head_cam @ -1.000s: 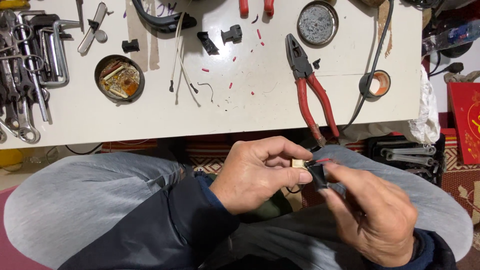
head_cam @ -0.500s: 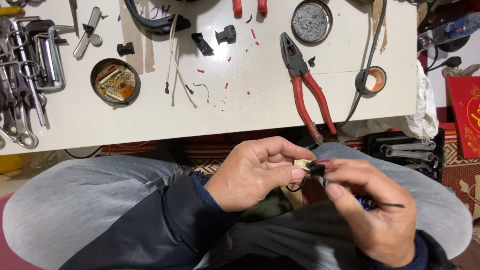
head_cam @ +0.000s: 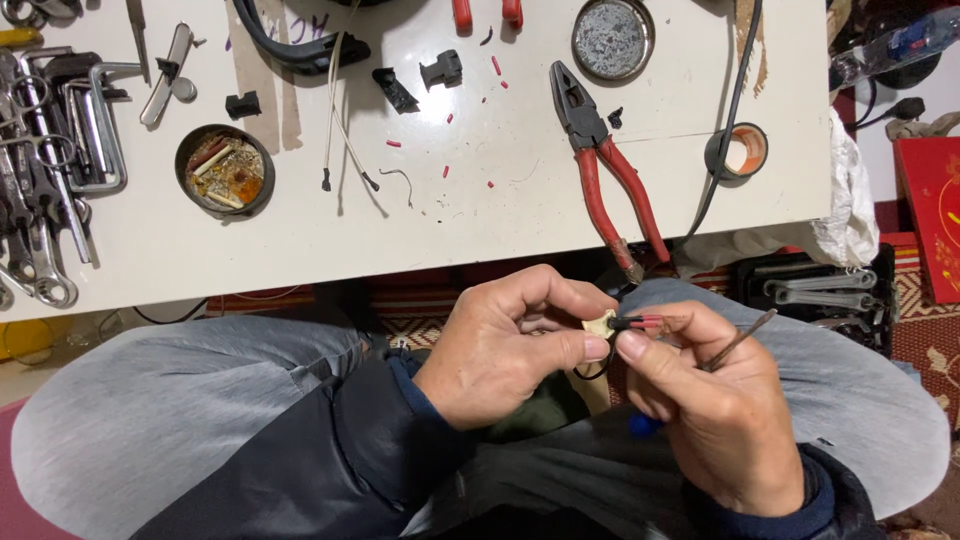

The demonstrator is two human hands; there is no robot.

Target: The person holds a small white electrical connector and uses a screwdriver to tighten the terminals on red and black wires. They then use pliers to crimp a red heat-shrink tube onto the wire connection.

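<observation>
Left hand (head_cam: 510,345): pinching a small cream part (head_cam: 600,324) between thumb and fingertips, over the lap, below the table's (head_cam: 500,215) near edge.
Wire: thin red-and-black wire (head_cam: 640,322) meets the part.
Right hand (head_cam: 715,410): gripping that wire and a slim screwdriver (head_cam: 738,340).
Pliers (head_cam: 610,170): red-handled, at the table's near edge.

A low white table over a patterned floor covering, as I see it from above.

The table (head_cam: 480,230) fills the top of my view, its pale surface evenly lit with soft shadows. Below its edge I see a red and cream patterned rug (head_cam: 420,310) on the floor. At the right a black tray of wrenches (head_cam: 815,295) rests on that rug, beside a red box (head_cam: 930,215).
</observation>
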